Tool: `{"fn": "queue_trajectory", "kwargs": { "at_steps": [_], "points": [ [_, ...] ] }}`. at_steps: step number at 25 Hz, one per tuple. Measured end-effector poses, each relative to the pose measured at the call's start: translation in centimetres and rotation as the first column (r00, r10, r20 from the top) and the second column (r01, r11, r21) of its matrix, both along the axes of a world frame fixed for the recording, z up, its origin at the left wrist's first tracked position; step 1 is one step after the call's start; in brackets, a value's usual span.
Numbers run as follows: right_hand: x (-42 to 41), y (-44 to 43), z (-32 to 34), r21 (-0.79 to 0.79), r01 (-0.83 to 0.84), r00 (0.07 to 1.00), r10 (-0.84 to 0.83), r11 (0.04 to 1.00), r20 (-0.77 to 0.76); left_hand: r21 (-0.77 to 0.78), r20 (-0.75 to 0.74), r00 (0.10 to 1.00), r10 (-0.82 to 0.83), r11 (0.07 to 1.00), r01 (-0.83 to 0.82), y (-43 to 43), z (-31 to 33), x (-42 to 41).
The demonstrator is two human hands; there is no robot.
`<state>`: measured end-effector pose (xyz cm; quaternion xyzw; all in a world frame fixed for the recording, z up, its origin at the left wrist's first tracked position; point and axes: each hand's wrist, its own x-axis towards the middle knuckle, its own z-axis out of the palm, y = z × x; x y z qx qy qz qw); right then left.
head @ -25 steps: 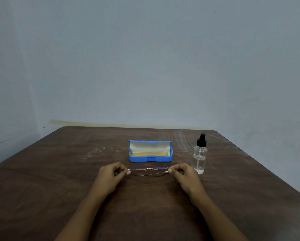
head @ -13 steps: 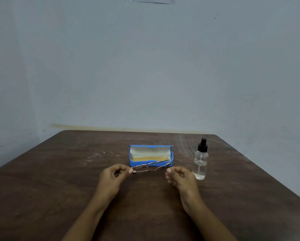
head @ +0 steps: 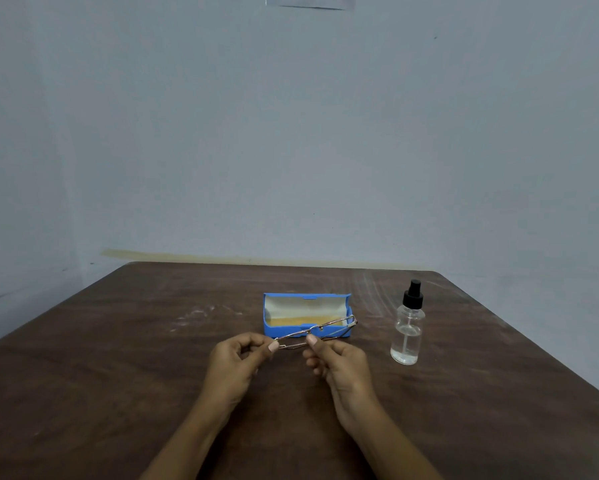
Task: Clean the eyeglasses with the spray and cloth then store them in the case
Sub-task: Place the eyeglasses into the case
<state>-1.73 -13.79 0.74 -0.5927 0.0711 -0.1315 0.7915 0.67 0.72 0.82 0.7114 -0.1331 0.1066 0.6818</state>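
Thin metal-framed eyeglasses (head: pixel 320 329), folded, are held just above the table, tilted with their right end raised in front of the case. My left hand (head: pixel 237 360) pinches their left end between thumb and forefinger. My right hand (head: pixel 336 360) pinches the frame near its middle. Behind them stands the blue case (head: pixel 274 329), lid open, with a yellowish cloth (head: pixel 291 320) lying inside. A clear spray bottle (head: pixel 408 336) with a black nozzle stands upright to the right of the case.
The dark brown wooden table (head: pixel 118 375) runs to a pale blue wall at the back. Its right edge slants close past the bottle. Faint white scuffs mark the top left of the case.
My right hand has let go of the glasses' right end and slid left to the middle of the frame. The glasses have tilted, right end up, and moved toward the case.
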Motion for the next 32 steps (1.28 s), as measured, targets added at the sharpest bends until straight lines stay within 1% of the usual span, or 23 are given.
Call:
{"fn": "queue_trajectory", "kwargs": {
  "at_steps": [4, 8, 10, 12, 14, 16, 19, 21, 23, 27, 30, 32],
  "points": [
    [0.1, -0.4, 0.0, 0.028, 0.009, 1.000, -0.010, 1.000, 0.025, 0.074, 0.007, 0.998, -0.056, 0.996, 0.055, -0.1, 0.3, -0.3],
    [0.1, -0.9, 0.0, -0.057, 0.001, 1.000, 0.000, 0.998, 0.024, 0.220, 0.022, 0.996, -0.085, 0.972, 0.078, 0.2, 0.5, -0.5],
    [-0.1, -1.3, 0.2, -0.120, -0.023, 0.999, 0.026, 0.992, 0.021, 0.258, 0.024, 0.994, -0.107, 0.961, 0.097, 0.5, 0.9, -0.6],
    [-0.3, -1.7, 0.5, -0.180, -0.092, 0.995, 0.095, 0.979, 0.007, 0.237, 0.041, 0.997, -0.064, 0.970, 0.052, 0.8, 1.0, -0.5],
    [-0.7, -2.0, 0.9, -0.185, -0.218, 0.976, 0.216, 0.958, -0.033, 0.187, 0.068, 0.997, 0.029, 0.982, -0.041, 1.3, 0.8, -0.1],
    [-0.9, -2.3, 1.1, -0.125, -0.351, 0.936, 0.342, 0.928, -0.088, 0.132, 0.083, 0.994, 0.078, 0.987, -0.088, 1.6, 0.6, 0.2],
    [-0.9, -2.5, 1.3, -0.012, -0.489, 0.866, 0.484, 0.872, -0.123, 0.071, 0.070, 0.995, 0.076, 0.994, -0.081, 1.7, 0.4, 0.8],
    [-0.9, -2.5, 1.2, 0.032, -0.561, 0.821, 0.561, 0.827, -0.108, 0.013, 0.038, 0.999, 0.033, 0.999, -0.034, 1.6, 0.3, 1.3],
    [-0.8, -2.6, 1.0, 0.046, -0.616, 0.782, 0.618, 0.786, -0.088, -0.039, 0.013, 0.999, -0.044, 0.998, 0.045, 1.3, 0.2, 1.8],
    [-0.2, -3.5, 0.4, 0.046, -0.713, 0.695, 0.714, 0.700, -0.088, -0.042, 0.013, 0.982, -0.189, 0.981, 0.190, 0.6, 0.1, 2.1],
    [-0.2, -3.7, 0.5, 0.111, -0.724, 0.674, 0.732, 0.681, -0.102, -0.050, -0.009, 0.965, -0.263, 0.964, 0.263, 0.5, 0.0, 2.2],
    [0.0, -3.8, 0.5, 0.128, -0.718, 0.675, 0.729, 0.685, -0.115, -0.104, -0.047, 0.947, -0.318, 0.944, 0.312, 0.6, -0.1, 2.4]
  ]
}}
